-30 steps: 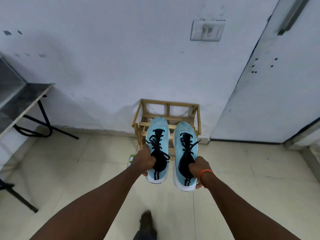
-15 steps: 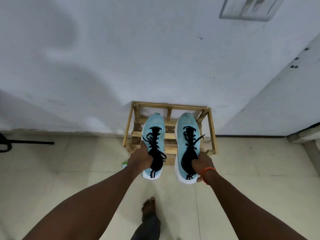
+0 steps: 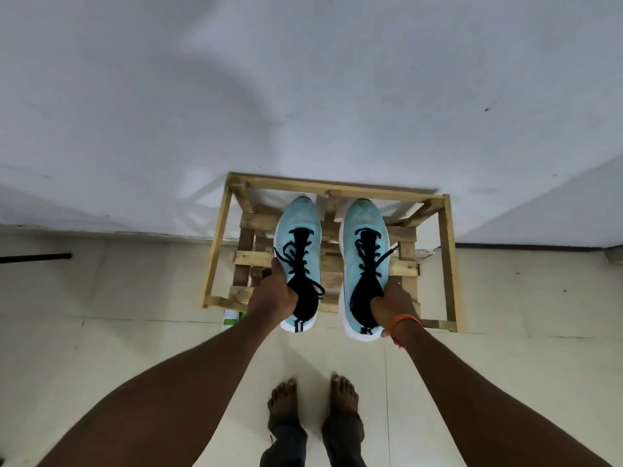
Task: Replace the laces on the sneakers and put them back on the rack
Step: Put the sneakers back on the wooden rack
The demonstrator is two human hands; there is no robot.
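I carry two light-blue sneakers with black laces and white soles, one in each hand, toes pointing away from me. My left hand (image 3: 274,294) grips the left sneaker (image 3: 298,227) at its collar. My right hand (image 3: 392,305), with an orange band at the wrist, grips the right sneaker (image 3: 364,224) at its collar. Both shoes hang over the wooden rack (image 3: 446,257), which stands on the floor against the white wall. I cannot tell whether they touch its slats.
A small green and white object (image 3: 231,320) lies on the tiled floor by the rack's front left corner. My bare feet (image 3: 312,399) stand just in front of the rack. A black bar (image 3: 37,257) lies low at the far left.
I have walked up to the rack and look more steeply down at it. The sneakers, held as before, have moved from in front of the rack to above it.
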